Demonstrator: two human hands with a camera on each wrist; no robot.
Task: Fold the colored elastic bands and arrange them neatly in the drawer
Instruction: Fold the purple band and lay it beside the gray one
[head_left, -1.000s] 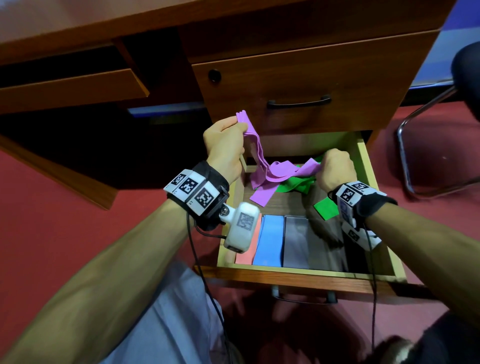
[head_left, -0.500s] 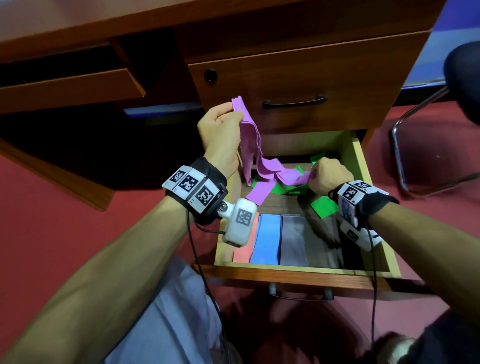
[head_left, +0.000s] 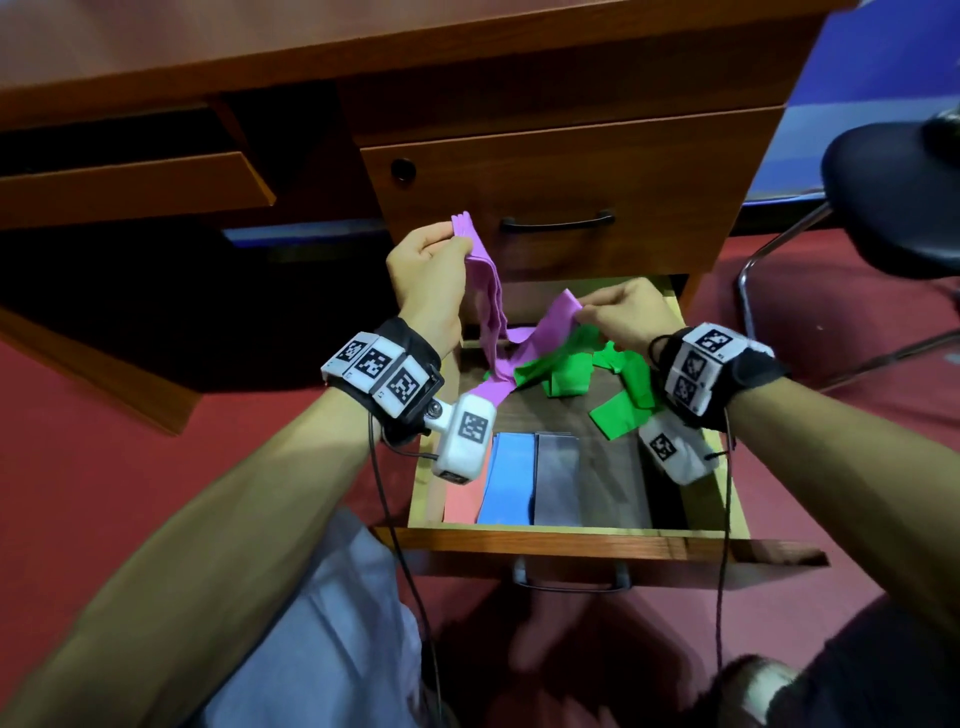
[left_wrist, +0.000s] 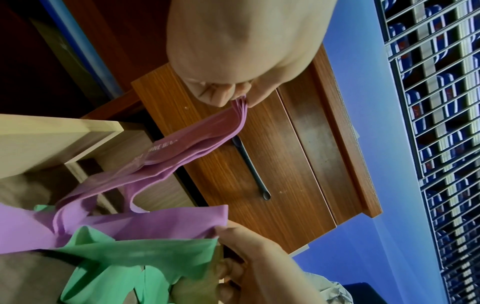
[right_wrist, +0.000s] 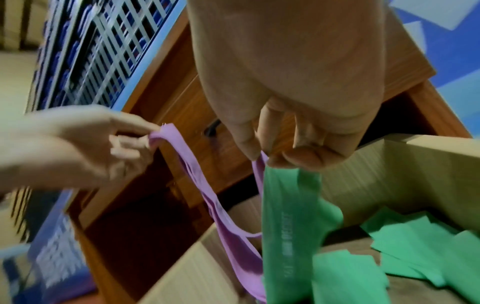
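While the left hand (head_left: 428, 273) pinches the gathered top of the purple elastic band (head_left: 491, 306) between thumb and fingertips, the right hand (head_left: 626, 312) pinches another part of the same band lower down, with a stretch of the green elastic band (head_left: 566, 371) caught in the same grip. Both bands trail down from the hands into the open drawer (head_left: 571, 530); below the right wrist lie loose green folds. Nearer the person, beneath the left wrist, folded red (head_left: 460, 506), blue (head_left: 509, 478) and grey (head_left: 556, 475) bands lie flat, side by side.
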